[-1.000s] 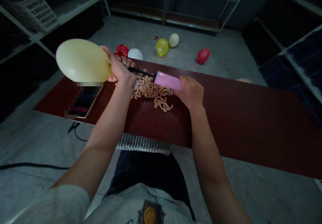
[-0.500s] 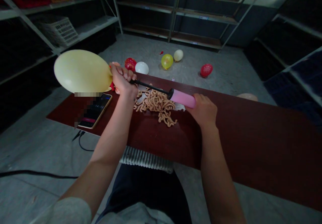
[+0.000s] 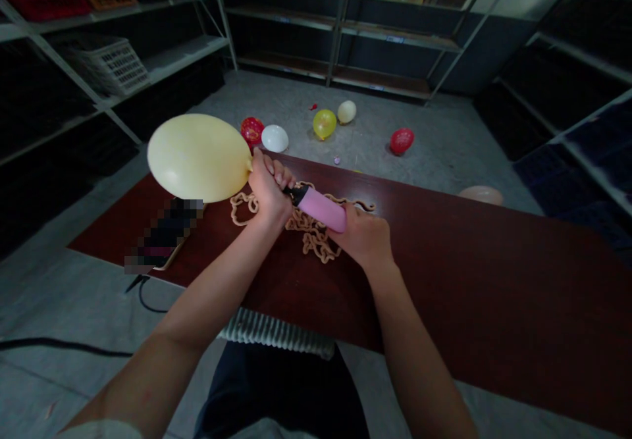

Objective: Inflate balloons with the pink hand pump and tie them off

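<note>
From where I stand, the balloon (image 3: 197, 157) is above the left end of the table (image 3: 469, 274). The left hand (image 3: 269, 185) clutches its neck and the black end of the pump (image 3: 323, 210); the right hand (image 3: 363, 233) clasps the barrel. I'd pinch that neck snugly and push straight.

Rm over tbl (image 3: 474, 281) R of R hand (image 3: 364, 233), lg balloon (image 3: 197, 157) & phone (image 3: 170, 235) in way L
</note>
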